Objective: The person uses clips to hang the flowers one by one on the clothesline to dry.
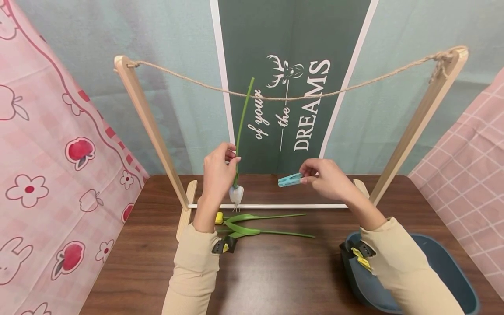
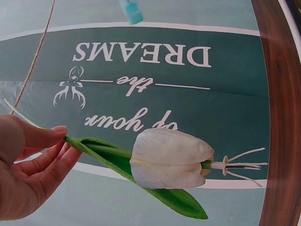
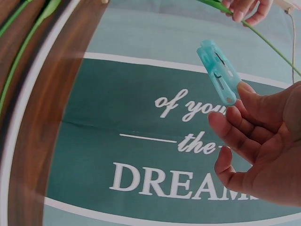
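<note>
The left grip pinches a tulip, the right grip a clothespin, before cloth lettered "of your the DREAMS".

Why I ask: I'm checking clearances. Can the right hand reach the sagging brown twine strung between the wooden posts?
Probably yes: the right hand, pinching a turquoise plastic clothespin, appears below the twine, with nothing visible between them; the left hand, holding a white tulip, is off to one side.

Left hand pinched a white tulip where its green leaf began, bloom aimed at the brown wooden surface. Far behind hung a dark green banner lettered DREAMS; twine ran beyond the hand, and a turquoise clip showed to the right.
</note>
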A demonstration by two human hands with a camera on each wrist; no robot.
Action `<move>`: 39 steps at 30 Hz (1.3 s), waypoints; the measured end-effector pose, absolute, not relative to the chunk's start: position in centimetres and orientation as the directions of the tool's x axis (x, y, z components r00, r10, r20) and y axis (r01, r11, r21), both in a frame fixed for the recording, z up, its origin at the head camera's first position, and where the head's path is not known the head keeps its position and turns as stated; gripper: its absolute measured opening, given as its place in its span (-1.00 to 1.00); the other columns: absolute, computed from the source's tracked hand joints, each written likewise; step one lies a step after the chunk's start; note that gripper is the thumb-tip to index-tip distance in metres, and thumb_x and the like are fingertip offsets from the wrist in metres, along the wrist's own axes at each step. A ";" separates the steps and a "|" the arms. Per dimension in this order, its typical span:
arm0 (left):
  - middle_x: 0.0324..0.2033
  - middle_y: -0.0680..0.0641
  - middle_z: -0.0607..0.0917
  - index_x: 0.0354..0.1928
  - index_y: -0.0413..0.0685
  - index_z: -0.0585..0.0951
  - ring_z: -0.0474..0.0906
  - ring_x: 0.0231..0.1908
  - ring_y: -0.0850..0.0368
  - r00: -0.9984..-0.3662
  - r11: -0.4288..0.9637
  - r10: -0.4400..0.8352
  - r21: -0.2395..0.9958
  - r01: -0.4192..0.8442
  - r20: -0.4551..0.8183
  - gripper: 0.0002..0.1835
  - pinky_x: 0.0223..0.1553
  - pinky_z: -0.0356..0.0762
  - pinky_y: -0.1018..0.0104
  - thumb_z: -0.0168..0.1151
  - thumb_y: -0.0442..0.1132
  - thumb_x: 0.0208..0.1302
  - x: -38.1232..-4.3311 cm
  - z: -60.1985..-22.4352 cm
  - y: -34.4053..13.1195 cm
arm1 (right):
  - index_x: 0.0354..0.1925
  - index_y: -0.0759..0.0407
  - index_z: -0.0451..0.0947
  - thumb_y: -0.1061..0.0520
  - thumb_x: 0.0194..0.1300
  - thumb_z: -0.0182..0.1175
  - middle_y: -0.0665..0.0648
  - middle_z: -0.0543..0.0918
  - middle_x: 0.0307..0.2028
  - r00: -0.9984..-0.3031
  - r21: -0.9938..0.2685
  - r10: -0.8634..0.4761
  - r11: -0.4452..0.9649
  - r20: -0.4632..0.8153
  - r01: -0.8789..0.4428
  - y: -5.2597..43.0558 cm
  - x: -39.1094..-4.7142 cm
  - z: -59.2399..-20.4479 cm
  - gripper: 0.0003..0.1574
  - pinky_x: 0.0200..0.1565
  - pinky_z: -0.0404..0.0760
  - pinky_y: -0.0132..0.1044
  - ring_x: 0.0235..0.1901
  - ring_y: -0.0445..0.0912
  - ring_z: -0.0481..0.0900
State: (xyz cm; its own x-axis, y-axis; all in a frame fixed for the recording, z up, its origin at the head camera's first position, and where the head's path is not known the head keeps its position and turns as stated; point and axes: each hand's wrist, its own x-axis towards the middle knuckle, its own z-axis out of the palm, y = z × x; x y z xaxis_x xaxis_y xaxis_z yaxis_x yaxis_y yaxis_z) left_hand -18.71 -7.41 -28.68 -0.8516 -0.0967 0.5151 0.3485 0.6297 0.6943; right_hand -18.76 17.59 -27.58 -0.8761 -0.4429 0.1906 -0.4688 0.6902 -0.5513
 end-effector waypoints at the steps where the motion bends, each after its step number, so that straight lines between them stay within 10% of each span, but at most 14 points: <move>1: -0.46 -0.15 0.63 -0.25 -0.29 0.56 0.58 -0.41 0.01 -0.852 0.630 -0.097 0.694 0.348 0.515 -0.84 -0.34 0.50 0.18 0.26 -0.45 0.09 -18.7 -28.7 -7.4 | -0.41 0.33 0.52 0.38 0.07 0.21 0.07 0.50 -0.57 -0.874 -0.550 -0.447 0.689 0.192 -0.473 17.5 -18.8 -27.3 -0.95 -0.41 0.37 -0.22 -0.50 -0.08 0.42; 39: -0.47 -0.14 0.63 -0.27 -0.27 0.56 0.59 -0.42 0.03 -0.848 0.629 -0.096 0.692 0.353 0.521 -0.85 -0.35 0.50 0.18 0.27 -0.44 0.08 -18.7 -28.7 -7.3 | -0.37 0.41 0.52 0.37 0.13 0.18 0.18 0.52 -0.54 -0.864 -0.514 -0.447 0.698 0.231 -0.498 15.2 -21.0 -21.5 -0.94 -0.37 0.37 -0.21 -0.49 -0.01 0.43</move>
